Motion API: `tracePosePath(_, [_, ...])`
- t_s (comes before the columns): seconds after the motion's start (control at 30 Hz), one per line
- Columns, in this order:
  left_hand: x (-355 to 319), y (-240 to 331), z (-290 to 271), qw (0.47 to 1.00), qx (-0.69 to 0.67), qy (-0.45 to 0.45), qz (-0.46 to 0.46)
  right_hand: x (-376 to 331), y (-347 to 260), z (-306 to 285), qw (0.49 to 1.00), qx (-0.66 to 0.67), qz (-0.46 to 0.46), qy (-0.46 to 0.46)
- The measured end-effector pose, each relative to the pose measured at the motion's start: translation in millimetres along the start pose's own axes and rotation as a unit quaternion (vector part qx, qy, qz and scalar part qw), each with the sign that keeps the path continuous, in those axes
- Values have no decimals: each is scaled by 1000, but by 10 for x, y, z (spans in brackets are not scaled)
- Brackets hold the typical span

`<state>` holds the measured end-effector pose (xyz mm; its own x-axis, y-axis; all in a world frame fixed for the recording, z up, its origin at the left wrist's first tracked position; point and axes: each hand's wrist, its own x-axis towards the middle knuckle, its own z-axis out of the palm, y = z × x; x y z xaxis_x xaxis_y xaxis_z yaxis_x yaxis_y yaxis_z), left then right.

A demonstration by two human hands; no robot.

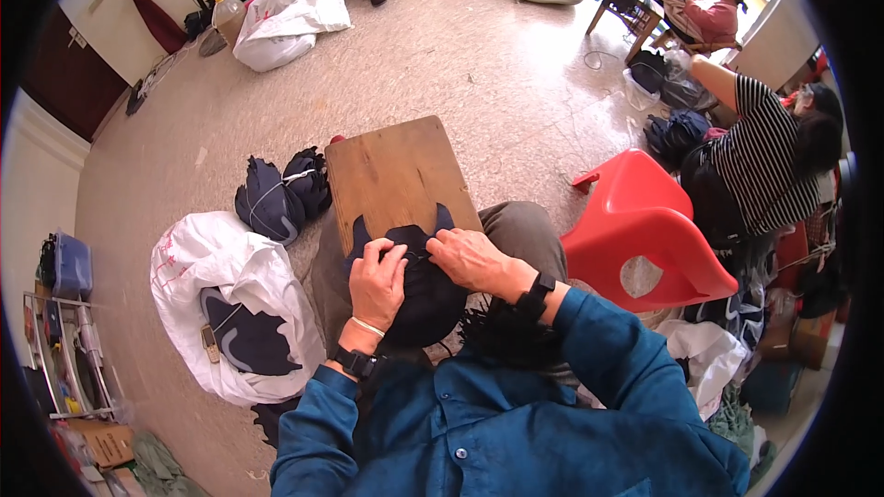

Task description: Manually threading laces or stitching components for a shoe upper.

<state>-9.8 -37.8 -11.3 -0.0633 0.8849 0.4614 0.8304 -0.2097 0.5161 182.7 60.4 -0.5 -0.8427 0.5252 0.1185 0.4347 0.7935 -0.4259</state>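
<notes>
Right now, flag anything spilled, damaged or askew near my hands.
Nothing stands out. The left hand and right hand hold dark fabric at the wooden board's near edge; the white sack at left sags open, dark pieces inside, with no spill visible.

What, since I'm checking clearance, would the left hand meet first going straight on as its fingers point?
The left hand would first meet the dark cloth it touches; beyond that seems to lie the wooden board, though depth is unclear.
</notes>
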Motion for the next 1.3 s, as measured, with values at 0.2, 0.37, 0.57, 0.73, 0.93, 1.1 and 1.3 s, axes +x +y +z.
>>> tracePosePath(0.2, [-48,-39,49,999,33,-33,16,62,116,-102,996,-6,-58,-72])
tracePosePath(0.37, [-45,-77,43,999,-13,-30,10,130,156,-124,991,-14,-78,-105])
tracePosePath(0.57, [-40,-56,51,1000,-10,-25,-6,-15,209,-264,990,4,-85,-110])
tracePosePath(0.73, [-51,-48,37,1000,-2,-20,-7,-229,161,-265,997,12,-20,-74])
tracePosePath(0.93, [-81,-81,72,1000,-12,-15,-9,-350,-39,-503,994,35,61,-80])
tracePosePath(1.1, [0,-70,66,1000,-22,-2,4,-538,-218,-580,985,70,138,75])
tracePosePath(1.3, [280,-104,-61,983,-65,-162,-54,-416,-293,-93,959,227,94,143])
